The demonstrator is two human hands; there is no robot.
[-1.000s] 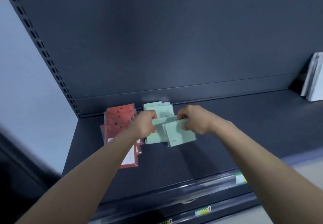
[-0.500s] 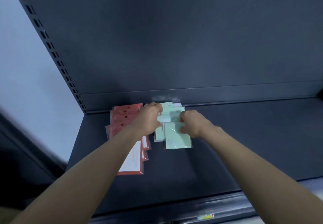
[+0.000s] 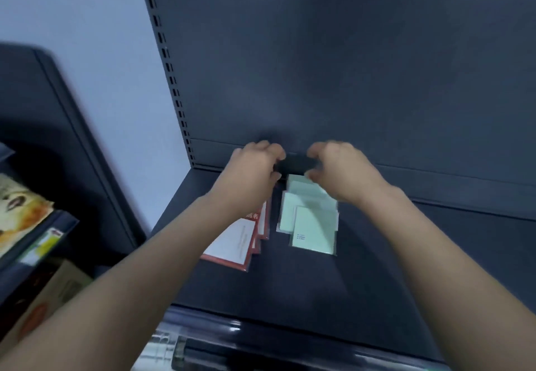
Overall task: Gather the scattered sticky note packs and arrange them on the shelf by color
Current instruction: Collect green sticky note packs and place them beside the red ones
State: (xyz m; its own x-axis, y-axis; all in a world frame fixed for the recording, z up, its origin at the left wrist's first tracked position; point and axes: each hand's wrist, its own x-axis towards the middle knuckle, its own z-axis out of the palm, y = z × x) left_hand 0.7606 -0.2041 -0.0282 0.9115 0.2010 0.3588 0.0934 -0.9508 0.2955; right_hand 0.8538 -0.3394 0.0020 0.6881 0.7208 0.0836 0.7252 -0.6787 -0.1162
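Several mint-green sticky note packs [image 3: 314,225] lie overlapped in a row running front to back on the dark shelf [image 3: 290,289]. Left of them lies a row of red-edged packs [image 3: 240,243], partly hidden under my left forearm. My left hand [image 3: 252,165] and my right hand [image 3: 339,167] hover with curled fingers at the rear end of the green row, fingertips facing each other. A dark shape [image 3: 295,165] sits between the fingertips; whether it is an object or shadow is unclear. My right thumb is at the rearmost green pack's edge.
The shelf's dark back panel [image 3: 348,80] rises right behind my hands. A perforated upright [image 3: 171,80] bounds the shelf on the left. Further left stands another shelf with printed packages [image 3: 20,211] and a cardboard box [image 3: 58,289] below. A glossy price rail [image 3: 261,333] runs along the front edge.
Both hands have let go of the front green packs and moved back toward the rear panel. The green packs now lie in a straighter row. The view has shifted left.
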